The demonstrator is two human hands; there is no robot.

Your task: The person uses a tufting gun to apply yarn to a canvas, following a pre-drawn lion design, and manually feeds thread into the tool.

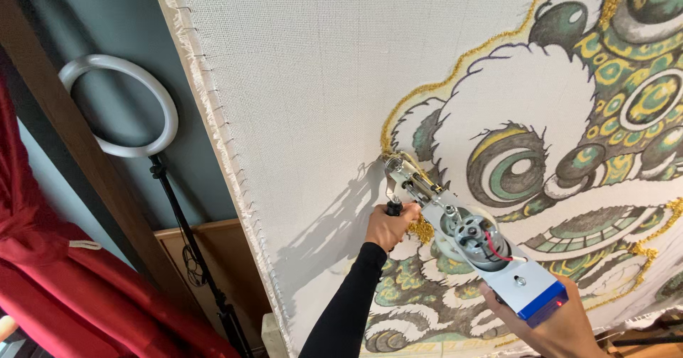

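Right hand (562, 326), lowest and nearest to the camera, wraps the rear grip of a tufting gun (466, 240), fingers closed around it under the blue end cap (542, 302) where a small red light shows. Left hand (388, 226), in a black sleeve (348, 304), is fisted tight on the black front handle just below the gun's nose. The gun runs diagonally up-left between the two hands: bare metal frame, exposed round motor with red wires, slim needle tip (391, 160) pressed against the cloth at the gold outline. To do this step well, my read: keep the tip square and firmly into the fabric, guide along the gold line with the front hand, let the rear hand only steady, and move at an even pace so the line doesn't gap; leaning off-angle risks tearing the weave. The backing cloth (306, 80) is a pale, coarse open weave, stretched taut and pinned along a frayed left edge. On it is a lion-dance head design (541, 137): fluffy white areas, green and yellow rounded shapes, big round eyes, glittery gold yarn contour partly filled. Farther left: a white ring light (117, 105) on a black stand, a red curtain (64, 280), a grey-green wall (85, 16) and a dark wooden beam.
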